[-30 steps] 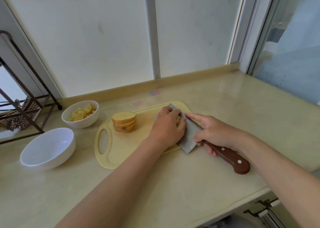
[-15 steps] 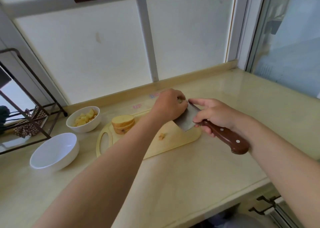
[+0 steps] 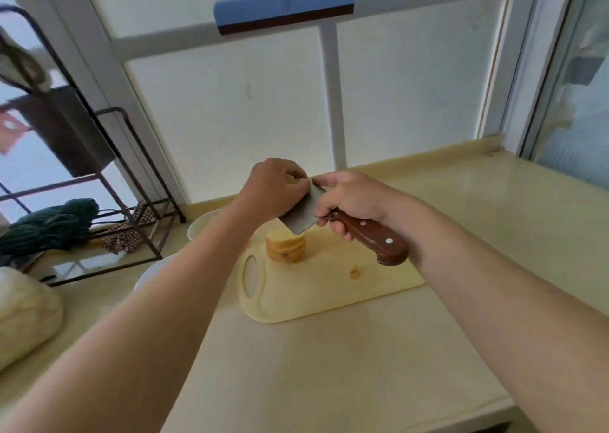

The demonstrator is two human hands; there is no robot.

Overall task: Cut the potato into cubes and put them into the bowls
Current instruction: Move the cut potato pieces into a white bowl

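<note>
My left hand (image 3: 275, 187) is raised above the yellow cutting board (image 3: 326, 287), curled round potato cubes (image 3: 290, 179) and held against the flat blade of the cleaver (image 3: 301, 217). My right hand (image 3: 351, 198) grips the cleaver by its brown wooden handle (image 3: 375, 240). A stack of potato slices (image 3: 285, 247) stands on the board near its handle hole. One loose cube (image 3: 354, 272) lies mid-board. My left forearm hides most of both white bowls: the far bowl (image 3: 199, 226) and the near bowl (image 3: 148, 276) show only a rim.
A dark wire rack (image 3: 125, 182) with a green cloth (image 3: 49, 226) stands at the left. A pale lumpy bag (image 3: 23, 314) sits at the counter's left edge. A blue squeegee (image 3: 283, 4) hangs on the window. The counter's front edge runs at lower right.
Both hands rose together from the board with the cubes held against the blade and moved left toward the bowls. One cube stayed behind on the board. The camera tilted up.
</note>
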